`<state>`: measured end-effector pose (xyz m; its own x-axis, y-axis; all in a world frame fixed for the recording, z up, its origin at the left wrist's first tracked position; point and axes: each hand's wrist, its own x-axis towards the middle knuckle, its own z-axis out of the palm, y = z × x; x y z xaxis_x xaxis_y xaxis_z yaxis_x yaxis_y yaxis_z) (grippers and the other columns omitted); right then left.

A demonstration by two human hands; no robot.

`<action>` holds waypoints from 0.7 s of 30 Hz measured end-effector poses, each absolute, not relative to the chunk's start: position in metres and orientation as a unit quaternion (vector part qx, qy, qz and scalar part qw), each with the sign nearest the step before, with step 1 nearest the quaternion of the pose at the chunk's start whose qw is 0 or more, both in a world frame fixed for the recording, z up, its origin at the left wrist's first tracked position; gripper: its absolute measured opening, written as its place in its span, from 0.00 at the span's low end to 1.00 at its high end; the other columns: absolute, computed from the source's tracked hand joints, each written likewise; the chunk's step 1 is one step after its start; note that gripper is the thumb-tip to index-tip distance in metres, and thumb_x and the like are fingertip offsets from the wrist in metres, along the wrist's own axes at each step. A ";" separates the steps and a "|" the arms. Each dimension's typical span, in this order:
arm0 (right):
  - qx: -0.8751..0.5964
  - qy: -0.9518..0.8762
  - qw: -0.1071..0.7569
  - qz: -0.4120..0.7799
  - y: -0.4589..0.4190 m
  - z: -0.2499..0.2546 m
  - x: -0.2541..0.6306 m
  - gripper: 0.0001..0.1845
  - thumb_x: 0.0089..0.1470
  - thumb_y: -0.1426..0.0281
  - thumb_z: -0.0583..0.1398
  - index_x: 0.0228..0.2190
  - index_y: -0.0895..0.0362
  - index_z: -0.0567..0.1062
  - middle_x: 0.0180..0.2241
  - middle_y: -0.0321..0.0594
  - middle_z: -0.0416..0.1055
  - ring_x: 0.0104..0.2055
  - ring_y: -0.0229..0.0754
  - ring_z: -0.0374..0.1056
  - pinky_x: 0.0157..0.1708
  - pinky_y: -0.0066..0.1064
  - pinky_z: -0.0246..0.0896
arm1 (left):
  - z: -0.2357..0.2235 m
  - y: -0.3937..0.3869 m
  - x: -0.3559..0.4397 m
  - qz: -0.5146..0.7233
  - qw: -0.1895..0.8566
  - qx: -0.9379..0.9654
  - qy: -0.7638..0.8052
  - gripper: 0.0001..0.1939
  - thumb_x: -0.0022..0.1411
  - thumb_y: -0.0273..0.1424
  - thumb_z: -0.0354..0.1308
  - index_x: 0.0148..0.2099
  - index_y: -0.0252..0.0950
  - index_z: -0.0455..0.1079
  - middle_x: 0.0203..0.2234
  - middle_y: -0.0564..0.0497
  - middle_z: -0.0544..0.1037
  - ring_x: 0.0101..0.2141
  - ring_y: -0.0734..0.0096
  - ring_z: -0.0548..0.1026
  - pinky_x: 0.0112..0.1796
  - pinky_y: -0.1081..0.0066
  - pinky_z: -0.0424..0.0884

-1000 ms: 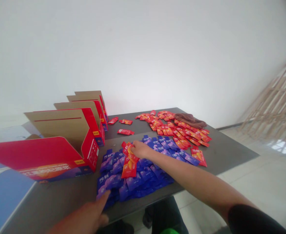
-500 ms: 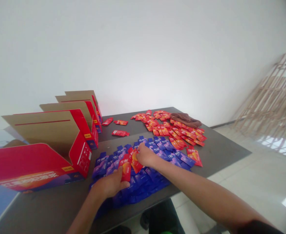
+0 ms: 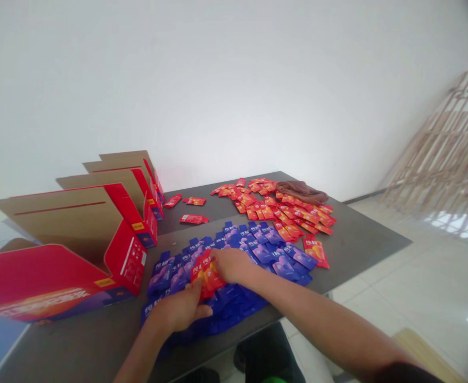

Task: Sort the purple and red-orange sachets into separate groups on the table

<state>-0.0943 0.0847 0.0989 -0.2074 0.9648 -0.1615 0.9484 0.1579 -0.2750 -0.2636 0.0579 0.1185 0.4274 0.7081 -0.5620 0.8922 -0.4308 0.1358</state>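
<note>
Two small red sachets (image 3: 204,275) with orange fruit printed on them lie side by side, overlapping, between my hands. My left hand (image 3: 178,309) holds the left sachet at its lower edge, the thumb partly apart. With bent fingers, my right hand (image 3: 234,265) grips the right sachet from its upper right side; its fingertips are partly hidden. Below both hands spreads a pile of purple-blue sachets (image 3: 263,250), laid in overlapping rows.
Red open-topped cartons (image 3: 124,260) with raised brown flaps stand in a row at left on the grey table (image 3: 361,239). Beyond the purple pile lie many red sachets (image 3: 260,211) and a brown cloth (image 3: 301,191). A wooden rack (image 3: 437,149) leans at the right wall.
My right hand has moved left and slightly down, bringing its red sachet against the one in my left hand. The view has shifted slightly.
</note>
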 end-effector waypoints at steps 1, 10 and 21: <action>-0.617 -0.771 0.025 0.159 0.084 0.100 -0.093 0.19 0.57 0.72 0.54 0.50 0.50 0.71 0.42 0.45 0.76 0.45 0.50 0.73 0.39 0.37 0.67 | 0.120 0.058 -0.263 -0.225 0.214 0.815 0.489 0.38 0.61 0.39 0.48 0.66 0.18 0.46 0.57 0.25 0.67 0.53 0.47 0.71 0.51 0.57 0.67; -0.530 -0.838 0.102 0.072 0.079 0.098 -0.096 0.20 0.59 0.64 0.53 0.53 0.51 0.69 0.52 0.47 0.66 0.54 0.54 0.64 0.49 0.50 0.62 | 0.124 0.063 -0.264 -0.233 0.218 0.821 0.473 0.35 0.60 0.37 0.48 0.66 0.25 0.49 0.51 0.31 0.75 0.48 0.50 0.75 0.47 0.59 0.69; -0.525 -0.820 0.196 0.111 0.070 0.102 -0.095 0.24 0.61 0.60 0.52 0.58 0.49 0.65 0.58 0.42 0.65 0.59 0.52 0.61 0.57 0.48 0.54 | 0.126 0.067 -0.267 -0.238 0.221 0.827 0.460 0.33 0.61 0.36 0.45 0.65 0.25 0.52 0.45 0.33 0.79 0.43 0.48 0.77 0.43 0.56 0.71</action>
